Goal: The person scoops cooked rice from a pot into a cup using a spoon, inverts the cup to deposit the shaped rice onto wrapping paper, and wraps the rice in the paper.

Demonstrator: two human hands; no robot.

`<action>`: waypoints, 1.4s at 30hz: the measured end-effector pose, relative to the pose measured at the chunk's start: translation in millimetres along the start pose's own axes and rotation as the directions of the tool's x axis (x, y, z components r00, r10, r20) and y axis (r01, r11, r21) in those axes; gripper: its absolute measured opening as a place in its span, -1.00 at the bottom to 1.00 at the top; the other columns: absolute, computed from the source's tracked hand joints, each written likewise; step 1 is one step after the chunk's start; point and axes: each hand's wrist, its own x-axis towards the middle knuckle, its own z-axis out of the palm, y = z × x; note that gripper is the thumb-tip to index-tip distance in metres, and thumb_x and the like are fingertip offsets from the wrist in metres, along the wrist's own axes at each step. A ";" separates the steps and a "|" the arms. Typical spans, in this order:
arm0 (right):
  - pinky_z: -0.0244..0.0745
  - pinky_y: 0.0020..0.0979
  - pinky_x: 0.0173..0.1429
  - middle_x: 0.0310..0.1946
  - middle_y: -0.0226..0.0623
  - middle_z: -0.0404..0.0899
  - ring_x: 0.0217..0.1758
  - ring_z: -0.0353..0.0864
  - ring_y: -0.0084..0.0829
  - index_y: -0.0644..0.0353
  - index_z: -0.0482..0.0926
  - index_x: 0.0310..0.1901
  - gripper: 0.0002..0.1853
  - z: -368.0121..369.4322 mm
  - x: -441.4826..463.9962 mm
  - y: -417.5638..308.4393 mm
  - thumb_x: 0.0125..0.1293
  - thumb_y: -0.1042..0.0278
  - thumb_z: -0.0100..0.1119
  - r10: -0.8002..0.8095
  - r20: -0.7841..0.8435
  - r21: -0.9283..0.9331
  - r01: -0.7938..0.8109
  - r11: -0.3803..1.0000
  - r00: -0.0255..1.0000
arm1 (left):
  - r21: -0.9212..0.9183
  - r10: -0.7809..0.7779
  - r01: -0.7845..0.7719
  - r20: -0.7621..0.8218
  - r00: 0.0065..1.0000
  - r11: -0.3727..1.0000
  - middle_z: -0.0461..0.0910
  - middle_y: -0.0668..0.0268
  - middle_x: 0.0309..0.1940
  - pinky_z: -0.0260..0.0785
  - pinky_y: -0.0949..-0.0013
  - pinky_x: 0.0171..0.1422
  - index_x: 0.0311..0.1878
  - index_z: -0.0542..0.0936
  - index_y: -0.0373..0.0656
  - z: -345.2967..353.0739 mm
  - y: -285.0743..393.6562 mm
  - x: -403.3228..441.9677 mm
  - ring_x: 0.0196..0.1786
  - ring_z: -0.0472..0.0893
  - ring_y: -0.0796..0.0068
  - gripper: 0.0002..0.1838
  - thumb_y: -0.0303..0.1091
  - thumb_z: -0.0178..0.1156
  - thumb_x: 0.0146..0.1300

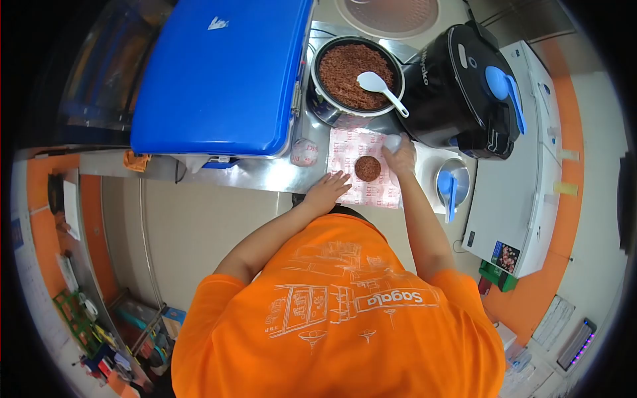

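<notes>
A sheet of red-printed wrapping paper [346, 147] lies flat on the metal counter. On it sits a round, moulded mound of reddish-brown rice [367, 168]. My left hand [326, 191] rests with its fingers stretched over the paper's lower left edge and holds nothing. At the paper's right side, my right hand [402, 159] grips a small whitish cup [392, 142], partly hidden by the fingers. Behind the paper stands a round pot of reddish-brown rice [342, 66], with a white rice paddle [375, 83] lying on the rice. A wrapped paper parcel [304, 152] sits left of the sheet.
A big blue cooler box [219, 79] takes up the counter's left. To the right are a black rice cooker [444, 93] with a blue ladle [507, 93] on its lid, and a metal bowl [462, 174] holding blue and white utensils. A white chest freezer [507, 199] stands beyond.
</notes>
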 end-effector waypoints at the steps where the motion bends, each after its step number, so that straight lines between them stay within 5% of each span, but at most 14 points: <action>1: 0.43 -0.07 0.48 0.28 0.23 0.53 0.34 0.56 0.11 0.38 0.30 0.50 0.05 2.4 10.9 -7.6 0.10 -0.08 0.57 0.006 0.034 -0.090 -0.003 0.996 0.999 | 0.017 0.014 -0.014 0.018 1.000 1.000 0.14 0.21 0.69 0.03 -0.04 0.75 0.56 0.38 -0.01 -1.5 -1.1 0.4 0.73 0.10 0.12 -0.22 -0.43 0.32 0.21; 7: 0.41 -0.06 0.49 0.26 0.25 0.53 0.35 0.53 0.12 0.32 0.22 0.55 0.09 -3.6 28.7 -22.3 0.14 -0.17 0.53 0.052 0.049 -0.032 -0.050 0.998 0.997 | -0.073 0.057 -0.055 0.036 0.998 0.996 0.24 0.15 0.64 0.06 -0.05 0.74 0.52 0.43 -0.04 -21.3 -1.9 -10.2 0.70 0.16 0.08 -0.26 -0.25 0.40 0.26; 11: 0.46 -0.08 0.43 0.19 0.09 0.61 0.27 0.59 0.05 0.29 0.51 0.35 -0.29 -25.7 -19.8 22.0 0.27 0.08 0.49 -0.174 -0.198 0.041 0.186 0.982 0.965 | -0.185 0.035 -0.041 -0.034 0.999 0.982 0.35 0.12 0.55 0.17 0.01 0.69 0.40 0.53 -0.10 -13.3 -0.9 -6.0 0.62 0.28 0.03 -0.32 -0.18 0.48 0.21; 14: 0.47 -0.09 0.41 0.16 0.00 0.64 0.25 0.60 0.02 0.22 0.68 0.13 -0.56 -43.2 -73.6 67.0 0.27 0.21 0.47 -0.154 0.098 0.210 0.131 0.969 0.983 | -0.207 -0.017 0.018 0.005 1.000 0.978 0.43 0.11 0.46 0.28 0.06 0.61 0.27 0.60 -0.14 -14.9 22.0 0.1 0.55 0.37 0.02 -0.40 -0.23 0.51 0.16; 17: 0.49 -0.11 0.39 0.13 -0.07 0.66 0.23 0.61 -0.02 0.17 0.72 0.01 -0.65 -62.7 -116.6 89.2 0.19 0.29 0.49 -0.338 0.372 0.271 0.247 0.930 0.865 | -0.195 -0.058 0.047 -0.048 0.997 0.980 0.52 0.09 0.31 0.40 0.08 0.49 0.11 0.65 -0.17 -5.0 34.1 7.9 0.46 0.45 0.02 -0.51 -0.32 0.54 0.09; 20: 0.51 -0.13 0.36 0.10 -0.11 0.67 0.22 0.62 -0.03 0.13 0.73 -0.05 -0.67 -44.0 -130.7 123.7 0.13 0.30 0.50 -0.511 0.376 0.170 0.485 0.858 0.773 | -0.214 -0.113 0.085 -0.124 0.986 0.973 0.54 0.13 0.26 0.45 0.11 0.43 0.01 0.65 -0.16 6.9 34.2 12.2 0.39 0.51 0.04 -0.56 -0.36 0.55 0.04; 23: 0.52 -0.10 0.31 0.04 -0.13 0.67 0.16 0.62 -0.02 0.13 0.73 -0.14 -0.73 -31.5 -126.0 130.3 0.12 0.31 0.49 -0.527 0.424 0.062 0.557 0.828 0.736 | -0.285 -0.164 0.133 -0.087 0.983 0.949 0.56 0.19 0.26 0.48 0.15 0.40 -0.03 0.68 -0.14 3.7 36.0 11.9 0.37 0.53 0.10 -0.63 -0.40 0.53 0.06; 35: 0.57 -0.12 0.23 -0.06 -0.03 0.67 0.09 0.64 0.01 0.23 0.72 -0.28 -0.77 -25.1 -107.9 139.4 0.27 0.24 0.24 -0.560 0.423 0.214 0.522 0.826 0.712 | -0.258 -0.151 0.165 0.076 0.986 0.952 0.63 0.29 0.20 0.46 0.22 0.37 -0.19 0.77 -0.20 -12.0 20.4 28.4 0.33 0.54 0.19 -0.71 -0.39 0.57 -0.02; 42: 0.55 -0.09 0.26 0.05 -0.05 0.64 0.11 0.62 0.03 0.19 0.72 -0.23 -0.82 -29.2 -113.2 136.4 0.21 0.29 0.34 -0.547 0.410 0.208 0.510 0.835 0.729 | -0.175 -0.137 0.147 0.071 0.988 0.973 0.68 0.22 0.06 0.51 0.17 0.29 -0.27 0.77 -0.21 -16.7 30.4 28.5 0.21 0.59 0.12 -0.85 -0.40 0.50 0.12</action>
